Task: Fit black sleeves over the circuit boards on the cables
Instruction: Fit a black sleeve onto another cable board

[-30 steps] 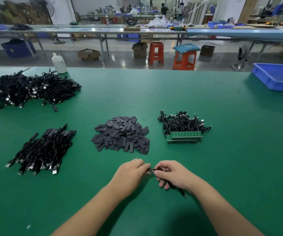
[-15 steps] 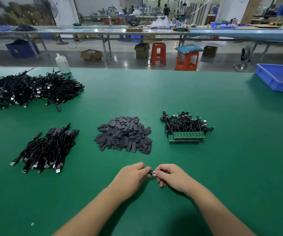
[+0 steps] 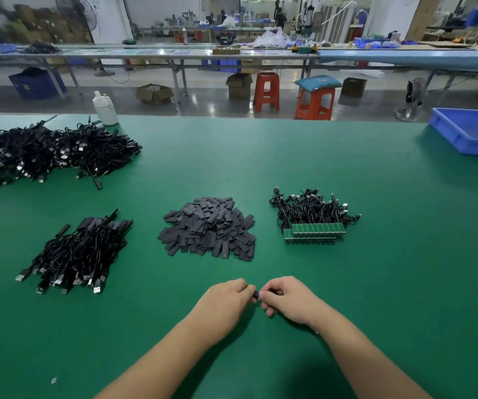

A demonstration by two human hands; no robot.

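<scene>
My left hand and my right hand meet near the table's front edge, fingers curled, both pinching one small black piece between them; most of it is hidden by the fingers. Beyond them lies a heap of flat black sleeves. To its right sits a bundle of black cables with green circuit boards lined up in a row. A pile of black cables with USB plugs lies at the left.
A large heap of black cables fills the far left of the green table, with a white bottle behind it. A blue tray stands at the far right edge. Stools and benches are beyond the table.
The cable tail that trailed below my right hand one second ago is no longer visible. Both hands stay together at the same spot, still pinching the piece.
</scene>
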